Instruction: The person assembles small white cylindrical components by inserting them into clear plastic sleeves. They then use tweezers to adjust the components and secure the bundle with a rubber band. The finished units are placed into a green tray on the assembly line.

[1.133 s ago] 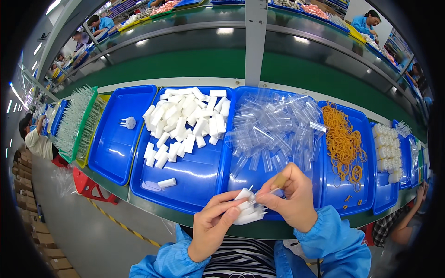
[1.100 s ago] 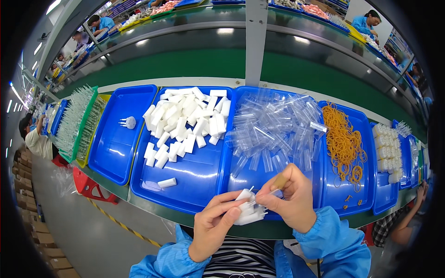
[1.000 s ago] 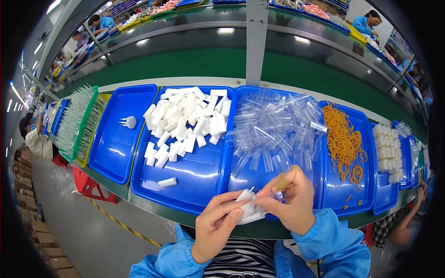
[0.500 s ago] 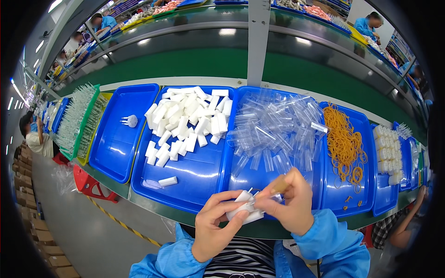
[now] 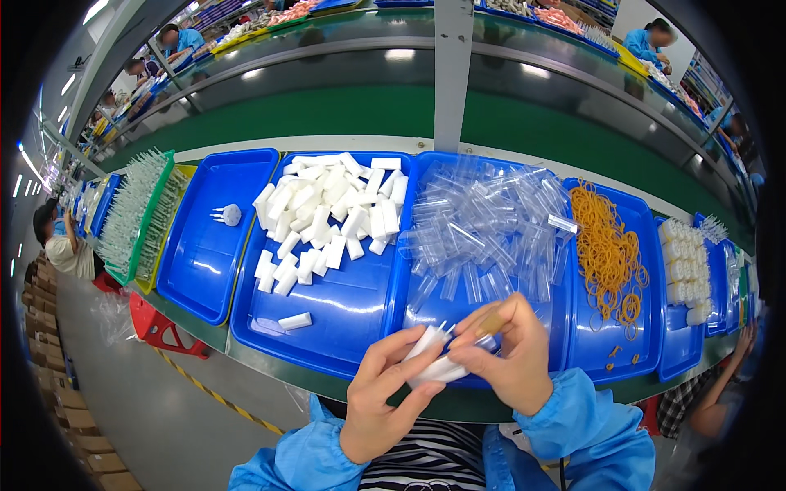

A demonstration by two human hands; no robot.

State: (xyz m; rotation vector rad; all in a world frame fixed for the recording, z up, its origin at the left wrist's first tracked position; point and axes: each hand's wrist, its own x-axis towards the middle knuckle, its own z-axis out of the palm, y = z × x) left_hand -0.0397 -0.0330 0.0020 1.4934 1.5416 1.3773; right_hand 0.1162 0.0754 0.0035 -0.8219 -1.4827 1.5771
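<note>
My left hand (image 5: 383, 397) grips a cluster of white plastic tubes (image 5: 434, 370), its thumb and fingers wrapped around their sides. Thin white prongs (image 5: 447, 328) stick out at the upper end. Against the cluster's right side, my right hand (image 5: 517, 356) pinches a small clear plastic sleeve (image 5: 489, 344), partly hidden by the fingers. A tan finger cover (image 5: 491, 325) sits on one right finger. Both hands are over the front edge of the blue trays. Just beyond them lie a heap of clear plastic sleeves (image 5: 483, 225) and a pile of white tubes (image 5: 327, 204).
To the right, a blue tray (image 5: 585, 340) carries yellow rubber bands (image 5: 606, 245), with stacked white parts (image 5: 684, 266) past it. At left, one pronged white piece (image 5: 232, 215) lies in a tray. Beyond it stands a green tray (image 5: 147, 221) of spiky pieces. A metal post (image 5: 451, 82) rises behind.
The white cluster has turned in my left hand, and its prongs now show more plainly at the top. My right fingers have shifted slightly on the clear sleeve.
</note>
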